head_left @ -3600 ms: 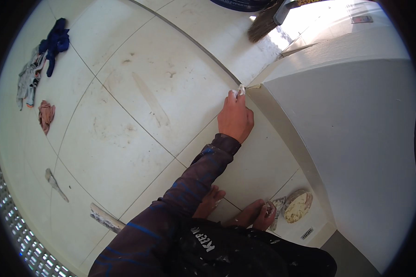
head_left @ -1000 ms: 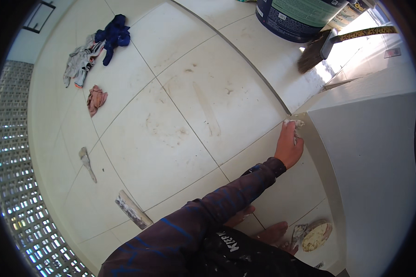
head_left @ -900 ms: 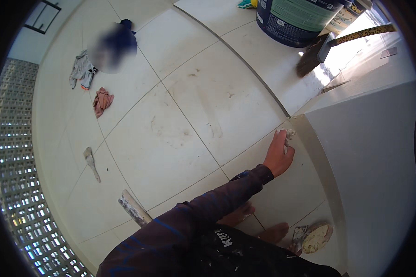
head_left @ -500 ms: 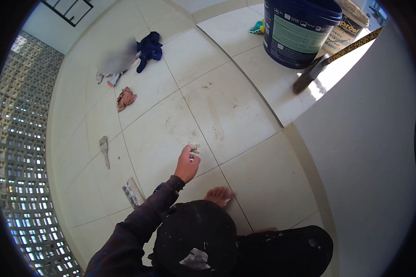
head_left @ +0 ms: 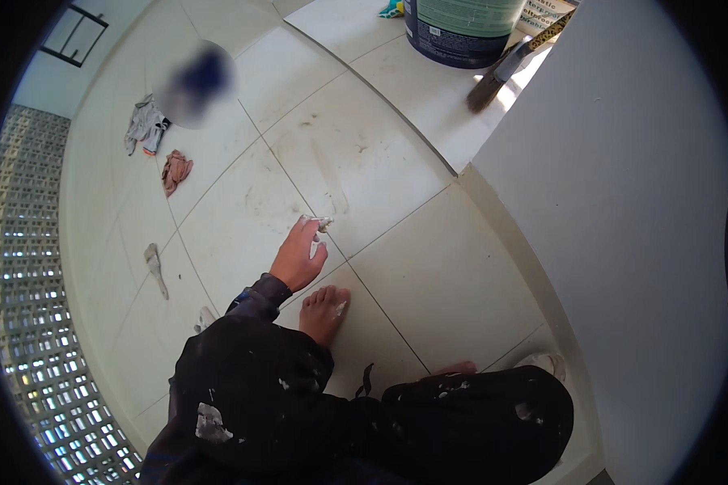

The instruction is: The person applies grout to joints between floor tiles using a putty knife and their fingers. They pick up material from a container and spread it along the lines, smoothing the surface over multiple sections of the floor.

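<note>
My left hand (head_left: 298,255) reaches low over the cream tiled floor (head_left: 429,267), back of the hand up. Its fingers are closed on a small crumpled whitish lump (head_left: 322,223), whose kind I cannot make out; white smears mark the fingertips. Faint brownish smudges and a pale streak lie on the tiles just beyond it. Close behind the hand is my bare left foot (head_left: 325,314), with a white smear on it. My right hand is out of view.
A paintbrush (head_left: 155,271), a pinkish rag (head_left: 176,172) and a grey-white cloth (head_left: 147,125) lie at left. On the raised tile at upper right are a dark blue bucket (head_left: 461,32) and a large brush (head_left: 497,78). A pale wall (head_left: 615,218) stands at right.
The whole view has shifted, so floor things sit further left and higher. My knee now hides most of the flat tool beside my arm. The left hand still holds the whitish lump.
</note>
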A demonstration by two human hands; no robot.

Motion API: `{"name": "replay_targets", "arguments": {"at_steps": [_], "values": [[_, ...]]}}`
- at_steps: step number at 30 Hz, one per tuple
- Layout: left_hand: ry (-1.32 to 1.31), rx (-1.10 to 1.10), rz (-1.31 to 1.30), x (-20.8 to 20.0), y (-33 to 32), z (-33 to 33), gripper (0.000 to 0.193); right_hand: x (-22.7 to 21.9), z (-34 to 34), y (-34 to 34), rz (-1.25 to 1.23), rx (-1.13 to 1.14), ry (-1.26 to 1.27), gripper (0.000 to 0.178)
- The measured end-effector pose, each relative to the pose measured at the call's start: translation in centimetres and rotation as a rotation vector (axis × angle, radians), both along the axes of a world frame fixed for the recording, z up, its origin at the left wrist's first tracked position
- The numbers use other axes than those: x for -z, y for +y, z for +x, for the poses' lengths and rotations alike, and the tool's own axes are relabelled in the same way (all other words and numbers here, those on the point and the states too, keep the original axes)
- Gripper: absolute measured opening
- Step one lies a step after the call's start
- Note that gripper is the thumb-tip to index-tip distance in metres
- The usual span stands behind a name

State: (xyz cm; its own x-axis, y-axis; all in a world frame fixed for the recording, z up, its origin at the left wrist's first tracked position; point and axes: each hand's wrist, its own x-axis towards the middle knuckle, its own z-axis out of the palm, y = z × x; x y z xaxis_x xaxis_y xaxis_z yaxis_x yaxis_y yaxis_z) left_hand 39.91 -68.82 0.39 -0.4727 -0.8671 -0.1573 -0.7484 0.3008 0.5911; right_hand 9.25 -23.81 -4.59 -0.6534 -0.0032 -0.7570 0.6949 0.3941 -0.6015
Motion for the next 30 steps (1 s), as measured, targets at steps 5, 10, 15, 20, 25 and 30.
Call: {"name": "replay_targets", "arguments": {"at_steps": [5,10,15,20,25,30], "values": [[0.142,0.361,-0.122,3.7,-0.7,-7.9,0.042,-1.3,1.2,-2.2,0.016,-0.066,0.004,0.025],[0.006,0.494,-0.138,7.4,-2.6,-14.2,0.040,-2.2,1.8,-7.3,0.011,-0.179,-0.009,0.024],[0.010,0.470,-0.167,9.1,-4.9,-18.7,0.046,-1.2,3.5,-12.9,-0.072,-0.205,-0.049,0.019],[-0.081,0.556,-0.409,9.8,-5.9,-18.4,0.039,-0.2,4.9,-15.9,-0.171,-0.334,-0.109,0.018],[-0.175,0.706,-0.571,8.8,-5.5,-18.3,0.022,-0.6,4.3,-14.5,-0.155,-0.324,-0.137,0.024],[-0.283,0.837,-0.464,5.9,-5.4,-15.3,0.020,-0.5,4.4,-10.3,-0.136,-0.389,0.043,0.024]]}}
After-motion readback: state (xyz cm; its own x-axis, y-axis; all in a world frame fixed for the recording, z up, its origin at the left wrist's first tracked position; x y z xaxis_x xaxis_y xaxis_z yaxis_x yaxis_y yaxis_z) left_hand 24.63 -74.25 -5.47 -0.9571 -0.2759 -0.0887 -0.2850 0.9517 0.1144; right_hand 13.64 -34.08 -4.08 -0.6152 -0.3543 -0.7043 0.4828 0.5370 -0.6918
